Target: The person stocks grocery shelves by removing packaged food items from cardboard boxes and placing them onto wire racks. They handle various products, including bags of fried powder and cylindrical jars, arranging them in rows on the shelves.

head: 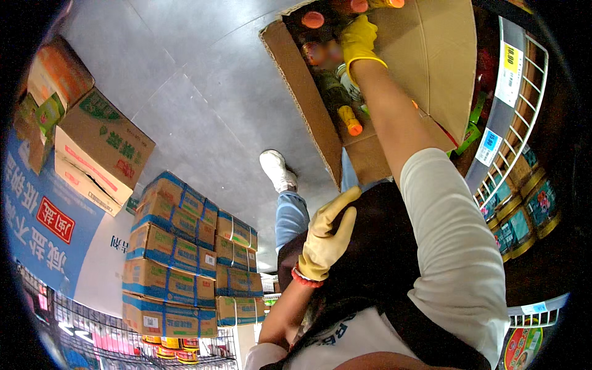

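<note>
An open cardboard box [300,97] at the top centre holds several bottles and jars, among them a small bottle with an orange cap [350,121] and a jar with a pink-red lid [313,20]. My right hand [360,39], in a yellow rubber glove, reaches into the box with its fingers curled; whether it grips something is hidden. Just below its wrist lies a container with a white and green surface [347,82]. My left hand [328,236], in a pale yellow glove, is raised before the dark apron [379,240], its thumb and fingers apart, with nothing held.
On the left, strapped cartons [171,263] stand stacked beside a blue and white printed panel [51,217] with more boxes [101,148] on it. A wire-fronted shelf [513,134] with price tags and gold-lidded jars [522,217] curves along the right. My white shoe [275,169] rests on grey floor.
</note>
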{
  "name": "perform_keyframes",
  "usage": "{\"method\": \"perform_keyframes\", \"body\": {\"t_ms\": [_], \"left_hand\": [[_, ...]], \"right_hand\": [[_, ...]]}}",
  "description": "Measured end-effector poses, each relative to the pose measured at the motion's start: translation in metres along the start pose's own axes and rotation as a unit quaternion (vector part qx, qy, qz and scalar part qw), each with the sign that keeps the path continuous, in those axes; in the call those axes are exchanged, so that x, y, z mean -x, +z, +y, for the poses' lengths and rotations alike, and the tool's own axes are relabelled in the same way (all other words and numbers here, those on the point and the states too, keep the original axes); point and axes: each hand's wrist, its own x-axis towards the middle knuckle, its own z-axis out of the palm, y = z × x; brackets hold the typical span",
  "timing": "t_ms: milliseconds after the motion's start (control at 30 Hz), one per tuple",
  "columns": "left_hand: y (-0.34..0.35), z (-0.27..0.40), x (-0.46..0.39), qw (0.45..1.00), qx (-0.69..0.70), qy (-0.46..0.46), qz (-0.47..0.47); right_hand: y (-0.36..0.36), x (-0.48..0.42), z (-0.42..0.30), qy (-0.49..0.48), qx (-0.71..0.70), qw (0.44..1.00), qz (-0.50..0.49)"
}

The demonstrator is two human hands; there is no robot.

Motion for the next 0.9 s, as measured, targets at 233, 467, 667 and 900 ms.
{"method": "perform_keyframes", "body": {"t_ms": [233,467,667,900], "left_hand": [[-0.001,-0.01,0.002,0.999,0.018,0.005,0.031],[-0.001,0.0,0.001,0.997,0.052,-0.006,0.049],[0.0,0.028,-0.017,0.975,0.216,-0.008,0.055],[-0.018,0.062,-0.04,0.949,0.307,-0.064,-0.02]], "right_hand": [[0.003,-0.009,0.007,-0.063,0.047,0.997,-0.023],[-0.055,0.005,-0.002,-0.119,0.068,0.986,-0.099],[-0.2,0.114,-0.027,-0.168,-0.249,0.917,-0.261],[-0.322,0.261,-0.048,-0.522,-0.067,0.802,-0.281]]}}
